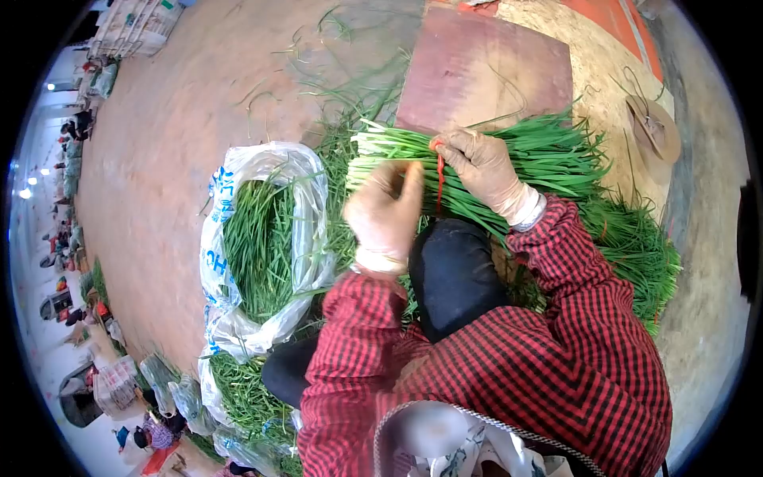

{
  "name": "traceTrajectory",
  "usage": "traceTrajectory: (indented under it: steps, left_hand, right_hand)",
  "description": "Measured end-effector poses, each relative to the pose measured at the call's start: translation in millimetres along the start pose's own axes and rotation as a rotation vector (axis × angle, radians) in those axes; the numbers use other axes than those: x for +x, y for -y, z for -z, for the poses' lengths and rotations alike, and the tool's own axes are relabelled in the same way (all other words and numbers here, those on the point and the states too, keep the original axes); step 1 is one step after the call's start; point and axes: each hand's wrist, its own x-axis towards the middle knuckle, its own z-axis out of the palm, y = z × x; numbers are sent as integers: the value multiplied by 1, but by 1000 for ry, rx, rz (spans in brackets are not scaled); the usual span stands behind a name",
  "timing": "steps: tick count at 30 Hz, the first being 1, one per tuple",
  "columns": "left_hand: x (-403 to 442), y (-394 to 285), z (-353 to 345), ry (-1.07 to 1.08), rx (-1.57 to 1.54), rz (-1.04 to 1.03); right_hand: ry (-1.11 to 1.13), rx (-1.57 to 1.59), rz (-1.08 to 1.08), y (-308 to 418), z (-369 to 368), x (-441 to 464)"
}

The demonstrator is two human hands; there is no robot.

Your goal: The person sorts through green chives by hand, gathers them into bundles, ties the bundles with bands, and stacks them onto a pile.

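Observation:
A thick bundle of garlic chives (548, 155) lies across my lap area, pale stem ends to the left and green leaves to the right. A red tie (440, 184) runs around it near the stems. My right hand (481, 167), in a thin glove, is closed over the top of the bundle and pinches the red tie. My left hand (385, 211), also gloved and slightly blurred, is closed beside the stems, with a speck of red at its fingertips that looks like the tie's end.
An open plastic bag (310, 179) of loose greens stands at left. More chive bundles (636, 254) lie at right. A reddish board (485, 67) is ahead, with a round brown hat-like item (653, 131) at far right. Loose leaves (342, 87) litter the floor; other people and bags line the far left.

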Motion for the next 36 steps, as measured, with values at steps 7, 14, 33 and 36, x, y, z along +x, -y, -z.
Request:
traceTrajectory:
  steps: [7, 14, 33, 36]
  left_hand:
    - [54, -7, 24, 304, 622, -112]
    - [61, 26, 31, 188, 125, 46]
    - [46, 38, -10, 243, 447, -267]
    - [41, 8, 7, 97, 403, -327]
  right_hand:
    - [6, -102, 66, 7, -2, -2]
    - [4, -11, 23, 1, -1, -3]
    - [-195, 264, -177, 21, 21, 11]
    - [-212, 116, 125, 59, 30, 19]
